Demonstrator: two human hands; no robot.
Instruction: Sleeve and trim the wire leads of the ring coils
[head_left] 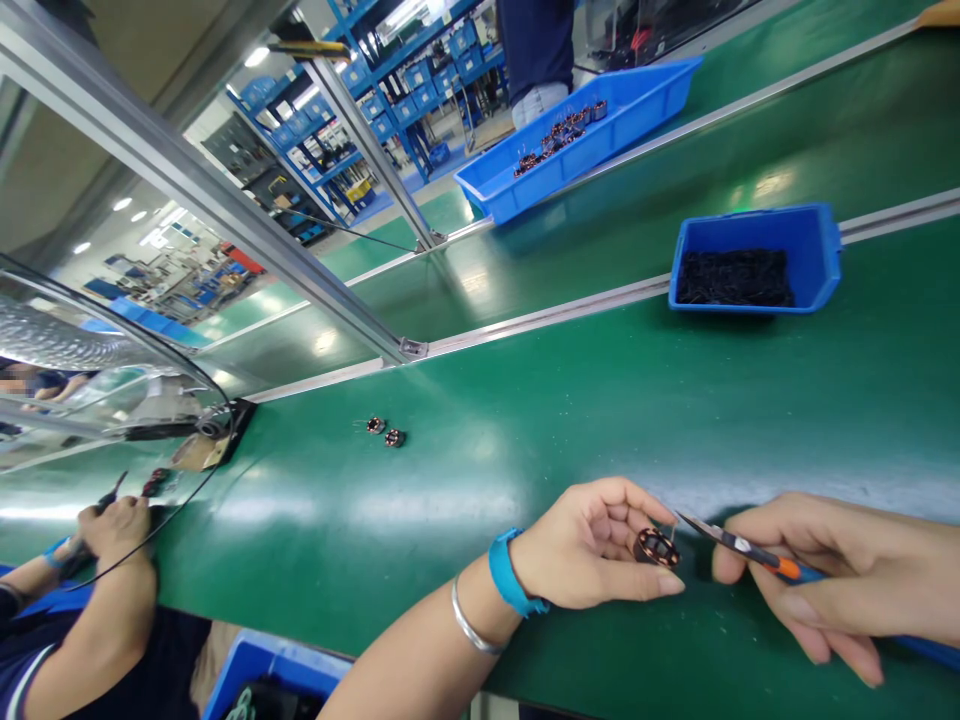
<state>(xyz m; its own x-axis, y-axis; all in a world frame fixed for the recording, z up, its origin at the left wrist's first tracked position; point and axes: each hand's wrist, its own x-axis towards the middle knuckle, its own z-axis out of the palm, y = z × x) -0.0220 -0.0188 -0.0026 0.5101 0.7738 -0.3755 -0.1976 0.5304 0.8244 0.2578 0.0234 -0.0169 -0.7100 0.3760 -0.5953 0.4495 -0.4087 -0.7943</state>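
Note:
My left hand (600, 545) is closed around a small round copper-wound coil (656, 548), pinched between thumb and fingers just above the green belt (525, 420). My right hand (832, 575) grips a cutting tool with an orange and blue handle (750, 550); its metal tip points left and sits beside the coil's upper right edge. A blue wristband and a silver bangle are on my left wrist.
Two more small coils (385, 431) lie on the belt to the far left. A blue bin of black parts (754, 260) stands at the right, a blue tray of coils (577, 130) farther back. Another person's hands (112, 530) work at the lower left.

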